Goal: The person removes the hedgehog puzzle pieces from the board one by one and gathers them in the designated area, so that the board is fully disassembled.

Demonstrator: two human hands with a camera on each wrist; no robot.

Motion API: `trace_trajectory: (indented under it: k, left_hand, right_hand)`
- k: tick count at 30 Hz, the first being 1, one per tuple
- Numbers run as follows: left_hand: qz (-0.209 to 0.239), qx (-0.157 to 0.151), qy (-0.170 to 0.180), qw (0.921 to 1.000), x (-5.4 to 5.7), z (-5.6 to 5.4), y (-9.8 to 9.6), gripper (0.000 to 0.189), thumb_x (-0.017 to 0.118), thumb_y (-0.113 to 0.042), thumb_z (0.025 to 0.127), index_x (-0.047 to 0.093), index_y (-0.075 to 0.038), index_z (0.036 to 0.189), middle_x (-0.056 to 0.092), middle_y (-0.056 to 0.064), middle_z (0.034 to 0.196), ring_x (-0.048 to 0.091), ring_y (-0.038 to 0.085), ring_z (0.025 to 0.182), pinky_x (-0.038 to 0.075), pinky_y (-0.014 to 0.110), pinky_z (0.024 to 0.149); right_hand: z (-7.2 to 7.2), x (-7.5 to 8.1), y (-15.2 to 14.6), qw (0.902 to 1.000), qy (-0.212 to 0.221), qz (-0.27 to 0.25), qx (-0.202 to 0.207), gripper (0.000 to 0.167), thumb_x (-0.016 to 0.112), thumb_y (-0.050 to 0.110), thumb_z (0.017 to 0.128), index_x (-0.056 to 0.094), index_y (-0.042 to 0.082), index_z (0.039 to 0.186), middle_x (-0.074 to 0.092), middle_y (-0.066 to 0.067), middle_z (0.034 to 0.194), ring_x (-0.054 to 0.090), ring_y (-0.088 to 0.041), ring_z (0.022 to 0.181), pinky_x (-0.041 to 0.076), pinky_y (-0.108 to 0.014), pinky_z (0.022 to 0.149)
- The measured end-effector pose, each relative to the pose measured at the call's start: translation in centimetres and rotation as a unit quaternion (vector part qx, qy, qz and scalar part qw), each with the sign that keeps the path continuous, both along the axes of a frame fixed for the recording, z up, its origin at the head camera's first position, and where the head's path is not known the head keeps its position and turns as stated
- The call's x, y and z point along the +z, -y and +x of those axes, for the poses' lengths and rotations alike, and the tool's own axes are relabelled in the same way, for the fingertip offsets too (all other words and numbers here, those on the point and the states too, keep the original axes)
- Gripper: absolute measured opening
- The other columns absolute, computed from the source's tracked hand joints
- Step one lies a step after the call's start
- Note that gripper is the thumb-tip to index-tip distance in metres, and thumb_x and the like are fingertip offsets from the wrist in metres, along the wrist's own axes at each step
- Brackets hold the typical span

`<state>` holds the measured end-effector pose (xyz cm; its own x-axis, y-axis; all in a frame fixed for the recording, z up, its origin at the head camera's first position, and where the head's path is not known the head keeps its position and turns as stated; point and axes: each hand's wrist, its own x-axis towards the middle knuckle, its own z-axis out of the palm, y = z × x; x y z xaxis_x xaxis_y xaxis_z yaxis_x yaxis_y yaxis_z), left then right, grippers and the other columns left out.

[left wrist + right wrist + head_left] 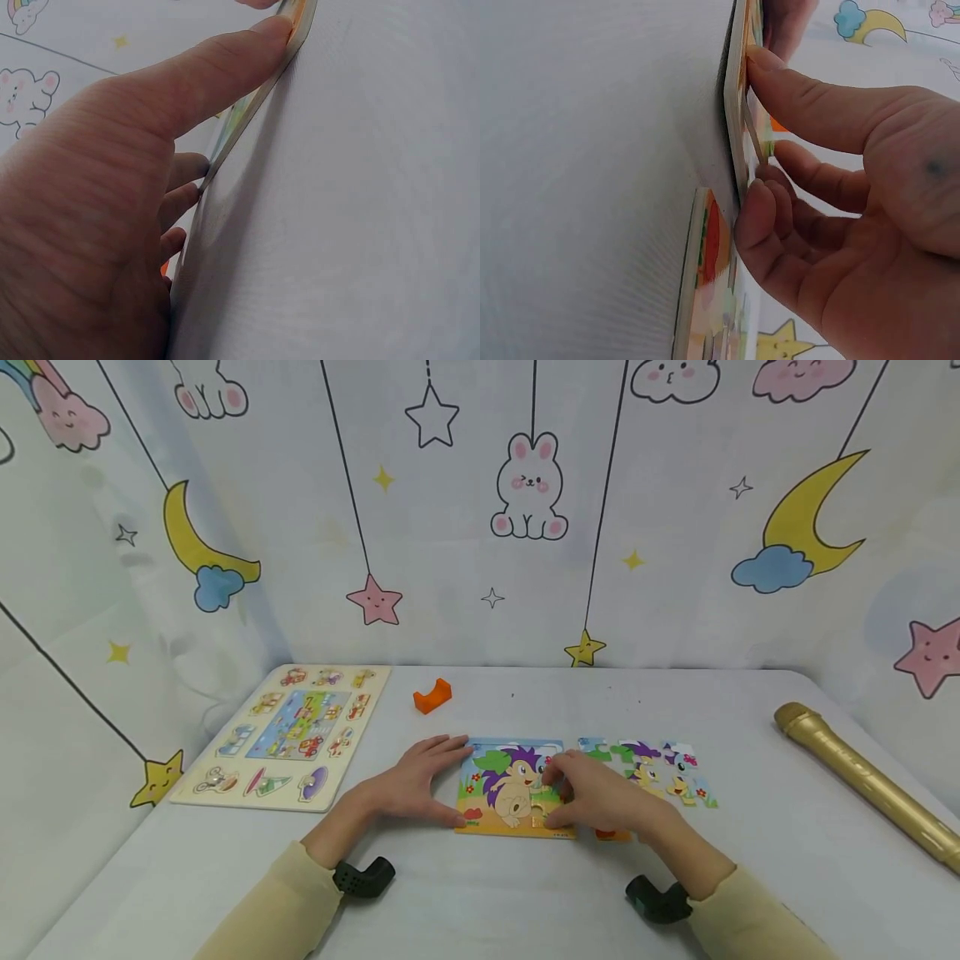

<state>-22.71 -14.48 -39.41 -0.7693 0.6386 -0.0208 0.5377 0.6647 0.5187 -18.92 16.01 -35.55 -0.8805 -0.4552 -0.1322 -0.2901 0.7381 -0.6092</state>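
Note:
A hedgehog puzzle board (498,785) lies flat on the white table. My left hand (412,781) rests along its left side, the straight thumb at the lower corner and the fingers spread toward the upper one; the left wrist view shows the thumb (240,60) on the board's edge. My right hand (603,789) is over the board's right side. Between its thumb and index finger it pinches a thin puzzle piece (754,131), tilted against the board's surface. Close by on the right, partly hidden under this hand, lies a second puzzle (693,781) with small hedgehogs and gaps in its picture.
A cream peg puzzle board (217,756) with vehicle and toy pictures lies at the left. Behind the hedgehog board is an orange curved block (432,696). A gold microphone (862,777) lies along the right side. A patterned cloth (465,543) hangs behind the table.

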Motion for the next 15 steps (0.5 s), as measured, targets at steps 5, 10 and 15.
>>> trace_trajectory:
  k: [5, 10, 15]
  left_hand:
    - [0.003, -0.002, -0.002, 1.0000, 0.00, -0.08, -0.01, 0.099, 0.078, -0.054, 0.077, 0.037, -0.015, 0.158, 0.023, 0.002, 0.166, 0.011, 0.031, 0.151, 0.017, 0.060, 0.118]
    - [0.006, -0.002, -0.002, 1.0000, 0.09, 0.01, -0.06, 0.099, 0.078, -0.054, 0.077, 0.037, -0.014, 0.158, 0.024, 0.002, 0.166, 0.011, 0.032, 0.151, 0.017, 0.060, 0.118]
    - [0.004, 0.002, -0.001, 1.0000, 0.03, 0.07, -0.13, 0.099, 0.078, -0.054, 0.077, 0.037, -0.014, 0.158, 0.024, 0.002, 0.166, 0.011, 0.032, 0.151, 0.017, 0.060, 0.118]
  right_hand:
    - [-0.15, 0.05, -0.05, 0.9999, 0.008, -0.012, 0.004, 0.038, 0.086, 0.014, 0.082, 0.061, 0.011, 0.111, 0.058, 0.002, 0.093, 0.054, -0.018, 0.088, 0.051, -0.032, 0.078]
    - [-0.08, 0.35, -0.32, 0.9996, 0.008, -0.022, 0.016, 0.035, 0.082, 0.013, 0.085, 0.061, 0.011, 0.114, 0.059, 0.002, 0.093, 0.055, -0.018, 0.088, 0.051, -0.033, 0.078]
    - [-0.01, 0.51, -0.66, 0.9983, 0.005, -0.043, 0.040, 0.032, 0.078, 0.013, 0.090, 0.060, 0.011, 0.115, 0.059, 0.001, 0.093, 0.055, -0.019, 0.088, 0.052, -0.032, 0.076]
